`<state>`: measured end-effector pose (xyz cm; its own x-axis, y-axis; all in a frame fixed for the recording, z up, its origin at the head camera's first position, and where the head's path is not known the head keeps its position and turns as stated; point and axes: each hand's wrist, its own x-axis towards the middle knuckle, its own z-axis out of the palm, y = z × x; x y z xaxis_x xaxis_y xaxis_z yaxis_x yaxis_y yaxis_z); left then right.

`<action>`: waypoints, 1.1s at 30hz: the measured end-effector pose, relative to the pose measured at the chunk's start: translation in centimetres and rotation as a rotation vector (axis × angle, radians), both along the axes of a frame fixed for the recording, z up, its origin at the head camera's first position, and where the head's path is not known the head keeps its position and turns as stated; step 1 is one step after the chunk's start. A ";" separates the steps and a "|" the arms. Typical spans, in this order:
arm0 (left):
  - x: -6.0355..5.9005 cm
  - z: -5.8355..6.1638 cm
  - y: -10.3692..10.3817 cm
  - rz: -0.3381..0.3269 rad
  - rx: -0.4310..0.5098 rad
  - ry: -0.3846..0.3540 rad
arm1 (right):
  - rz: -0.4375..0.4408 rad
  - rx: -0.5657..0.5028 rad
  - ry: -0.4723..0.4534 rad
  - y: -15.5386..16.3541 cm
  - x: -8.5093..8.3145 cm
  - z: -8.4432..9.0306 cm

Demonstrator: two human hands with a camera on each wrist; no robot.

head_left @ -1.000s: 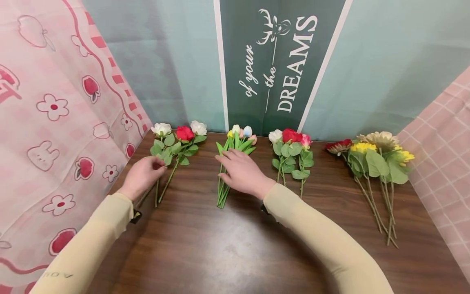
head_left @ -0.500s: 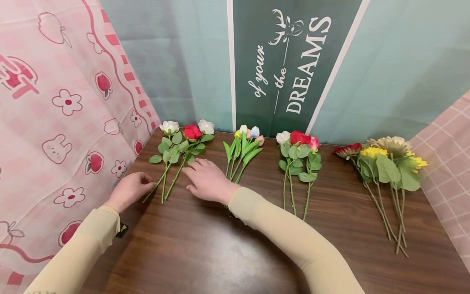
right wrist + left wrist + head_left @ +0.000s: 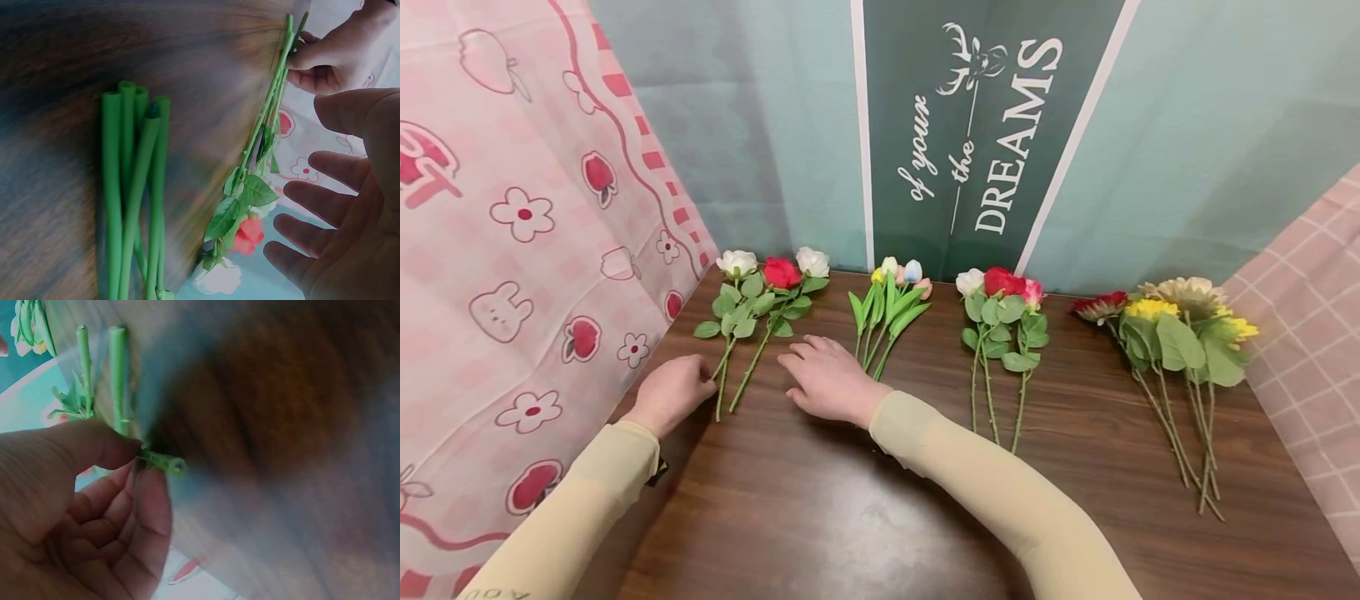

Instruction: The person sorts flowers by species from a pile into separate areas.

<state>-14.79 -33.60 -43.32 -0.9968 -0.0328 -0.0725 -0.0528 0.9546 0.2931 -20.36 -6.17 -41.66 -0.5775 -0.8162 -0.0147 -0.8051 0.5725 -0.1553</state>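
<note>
At the left of the table, my left hand (image 3: 672,393) pinches the stem (image 3: 161,461) of a white rose (image 3: 737,263) between thumb and forefinger, near its cut end. Beside it lie a red rose (image 3: 782,272) and another white rose (image 3: 812,262), their leaves overlapping. My right hand (image 3: 831,379) hovers between these roses and the tulips (image 3: 891,304), fingers spread and holding nothing. In the right wrist view its palm (image 3: 356,231) faces the roses, and the green tulip stems (image 3: 134,200) lie to one side. My right hand covers the tulips' lower stems in the head view.
Right of the tulips lies a bunch of white, red and pink roses (image 3: 1000,287). Farther right are yellow, cream and dark red flowers (image 3: 1180,321) with long crossing stems. A teal backdrop (image 3: 760,150) stands behind the wooden table (image 3: 820,517); pink cloths (image 3: 535,267) flank it.
My right hand has moved left, off the tulips. My left hand has gone from beside the rose leaves down to the stem end and pinches it. The head view has shifted slightly.
</note>
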 end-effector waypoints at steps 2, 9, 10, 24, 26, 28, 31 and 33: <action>-0.2 0.2 0.2 -0.008 0.004 -0.026 | -0.006 0.003 0.002 0.3 0.0 0.0; -0.3 0.6 -0.2 -0.041 0.085 -0.106 | -0.016 0.010 0.003 0.8 0.0 -0.1; -0.2 0.7 -0.4 -0.038 0.104 -0.118 | -0.015 0.007 0.003 0.8 0.0 -0.1; -0.3 2.7 4.1 0.030 0.517 -0.135 | -0.148 -0.243 -0.070 6.7 -1.9 0.3; -0.8 2.9 6.4 0.004 0.569 -0.088 | -0.226 -0.358 -0.113 8.6 -2.3 0.9; -1.2 3.2 9.1 -0.025 0.611 -0.038 | -0.313 -0.492 -0.160 10.6 -2.6 1.5; -1.9 3.3 13.5 -0.069 0.705 0.013 | -0.421 -0.731 -0.246 13.3 -2.8 2.3; -2.3 3.2 16.5 -0.103 0.791 0.024 | -0.470 -0.878 -0.297 15.0 -2.7 2.8</action>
